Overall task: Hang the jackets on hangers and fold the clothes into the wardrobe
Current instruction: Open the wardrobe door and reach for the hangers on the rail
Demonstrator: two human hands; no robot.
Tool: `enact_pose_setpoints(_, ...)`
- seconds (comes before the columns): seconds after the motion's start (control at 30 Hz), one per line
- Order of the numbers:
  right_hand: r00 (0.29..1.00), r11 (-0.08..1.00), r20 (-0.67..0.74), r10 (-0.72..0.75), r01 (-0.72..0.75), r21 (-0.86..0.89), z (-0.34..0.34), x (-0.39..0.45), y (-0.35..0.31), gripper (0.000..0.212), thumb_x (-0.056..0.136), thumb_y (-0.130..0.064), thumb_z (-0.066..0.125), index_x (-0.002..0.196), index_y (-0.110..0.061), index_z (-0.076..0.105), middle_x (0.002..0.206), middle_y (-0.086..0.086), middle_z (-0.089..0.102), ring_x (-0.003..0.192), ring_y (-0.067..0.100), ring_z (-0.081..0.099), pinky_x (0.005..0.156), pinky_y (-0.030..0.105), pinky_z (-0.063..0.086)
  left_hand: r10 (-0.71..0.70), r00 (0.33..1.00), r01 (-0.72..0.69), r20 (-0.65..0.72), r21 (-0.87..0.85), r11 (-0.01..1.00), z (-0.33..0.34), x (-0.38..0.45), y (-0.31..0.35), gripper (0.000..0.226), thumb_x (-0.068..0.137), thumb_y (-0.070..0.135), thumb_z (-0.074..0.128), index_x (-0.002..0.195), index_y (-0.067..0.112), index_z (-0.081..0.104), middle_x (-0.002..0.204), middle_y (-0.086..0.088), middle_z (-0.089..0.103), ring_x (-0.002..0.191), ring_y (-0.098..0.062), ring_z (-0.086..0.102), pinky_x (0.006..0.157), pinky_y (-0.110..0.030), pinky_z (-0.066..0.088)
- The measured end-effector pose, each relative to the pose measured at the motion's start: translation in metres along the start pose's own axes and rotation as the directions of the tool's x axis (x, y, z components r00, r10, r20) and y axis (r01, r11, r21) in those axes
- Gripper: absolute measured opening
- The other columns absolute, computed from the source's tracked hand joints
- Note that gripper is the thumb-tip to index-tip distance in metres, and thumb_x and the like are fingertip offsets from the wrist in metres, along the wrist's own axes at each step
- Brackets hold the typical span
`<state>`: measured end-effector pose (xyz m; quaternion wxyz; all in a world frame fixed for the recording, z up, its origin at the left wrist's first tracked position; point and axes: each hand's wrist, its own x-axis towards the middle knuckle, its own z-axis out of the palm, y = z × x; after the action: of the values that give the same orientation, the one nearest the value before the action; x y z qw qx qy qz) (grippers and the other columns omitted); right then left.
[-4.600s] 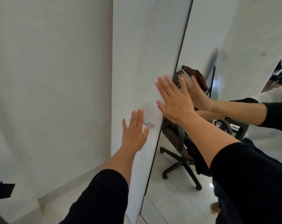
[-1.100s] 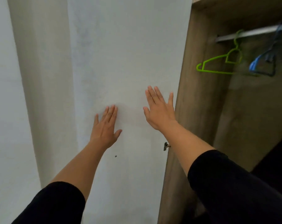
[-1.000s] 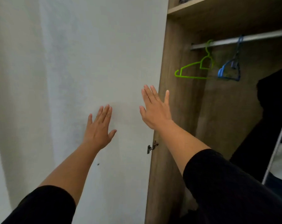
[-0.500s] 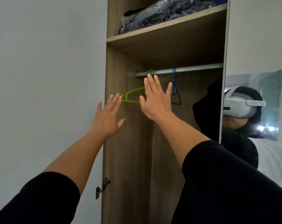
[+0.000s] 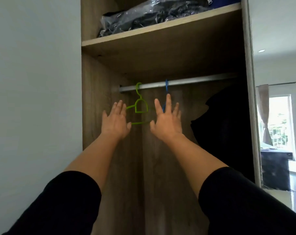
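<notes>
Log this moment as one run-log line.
stage: reaching for hangers | left hand: open, holds nothing | right hand: open, holds nothing | green hanger and blue hanger: on rail | jackets: none hung by hands yet

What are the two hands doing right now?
Left hand: open, holding nothing.
Right hand: open, holding nothing.

The wardrobe [image 5: 110, 167] is brown wood-grain board with a matt, smooth face, and its shelf [image 5: 160, 33] shows a paler, raw-looking front edge. The rail [image 5: 186, 82] is plain silver metal with a dull sheen. A green hanger [image 5: 140, 106] and a blue hanger [image 5: 166, 87] look like smooth plastic. On the shelf lies a bag [image 5: 144, 16] of clear, crinkled, glossy plastic over dark cloth. The sleeves [image 5: 59, 206] are black matt fabric. The door [image 5: 33, 99] at left is flat, matt white.
</notes>
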<state>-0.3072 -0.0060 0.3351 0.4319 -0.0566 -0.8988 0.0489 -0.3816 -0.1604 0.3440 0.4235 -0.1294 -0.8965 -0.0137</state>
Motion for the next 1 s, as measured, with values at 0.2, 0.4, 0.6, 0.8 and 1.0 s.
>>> enact_pose_setpoints(0.2, 0.999, 0.997, 0.030, 0.034, -0.036, 0.064, 0.023, 0.008, 0.003, 0.077, 0.092, -0.014, 0.047, 0.151, -0.020, -0.001, 0.155, 0.008, -0.025, 0.145, 0.034, -0.001, 0.115, 0.041, 0.022, -0.073, 0.997, 0.072, -0.002, -0.067, 0.995, 0.027, 0.018, 0.001, 0.067, 0.095, 0.027, 0.044, 0.150, 0.014, 0.008, 0.156, -0.009, 0.015, 0.138, -0.025, 0.028, 0.107, -0.052, 0.028)
enact_pose_setpoints(0.4, 0.999, 0.998, 0.029, 0.043, -0.045, 0.051, 0.030, 0.010, 0.001, 0.074, 0.090, 0.000, 0.041, 0.151, -0.014, 0.002, 0.155, 0.010, -0.024, 0.142, 0.032, 0.019, 0.103, 0.035, 0.036, -0.139, 0.990, 0.139, -0.018, -0.005, 0.990, 0.044, 0.028, -0.001, 0.064, 0.096, 0.030, 0.042, 0.150, 0.022, 0.009, 0.148, -0.015, 0.023, 0.133, -0.030, 0.030, 0.106, -0.054, 0.026)
enact_pose_setpoints(0.6, 0.998, 0.997, 0.021, 0.058, -0.059, 0.050, 0.036, 0.014, 0.002, 0.073, 0.089, 0.003, 0.044, 0.151, -0.014, 0.009, 0.157, 0.011, -0.018, 0.130, 0.035, 0.040, 0.097, 0.034, 0.041, -0.158, 0.987, 0.158, 0.013, -0.002, 0.988, 0.055, 0.034, -0.012, 0.063, 0.097, 0.030, 0.040, 0.150, 0.023, 0.008, 0.139, -0.014, 0.035, 0.129, -0.028, 0.033, 0.103, -0.051, 0.029)
enact_pose_setpoints(0.8, 0.998, 0.996, 0.023, 0.066, -0.067, 0.054, 0.032, 0.013, 0.005, 0.073, 0.089, 0.000, 0.049, 0.151, -0.015, 0.013, 0.158, 0.007, -0.016, 0.125, 0.033, 0.047, 0.096, 0.034, 0.041, -0.159, 0.987, 0.159, 0.017, 0.026, 0.987, 0.057, 0.040, -0.021, 0.063, 0.098, 0.030, 0.039, 0.150, 0.020, 0.007, 0.140, -0.013, 0.039, 0.129, -0.027, 0.034, 0.103, -0.045, 0.030)
enact_pose_setpoints(1.0, 0.997, 0.996, 0.034, 0.069, -0.071, 0.057, 0.031, 0.011, 0.006, 0.071, 0.090, 0.000, 0.045, 0.151, -0.014, 0.011, 0.157, 0.007, -0.017, 0.126, 0.033, 0.046, 0.094, 0.034, 0.041, -0.133, 0.990, 0.138, 0.044, -0.171, 0.975, 0.056, 0.038, -0.015, 0.046, 0.100, 0.014, 0.032, 0.145, 0.011, 0.024, 0.131, -0.019, 0.045, 0.120, -0.036, 0.048, 0.094, -0.043, 0.041)
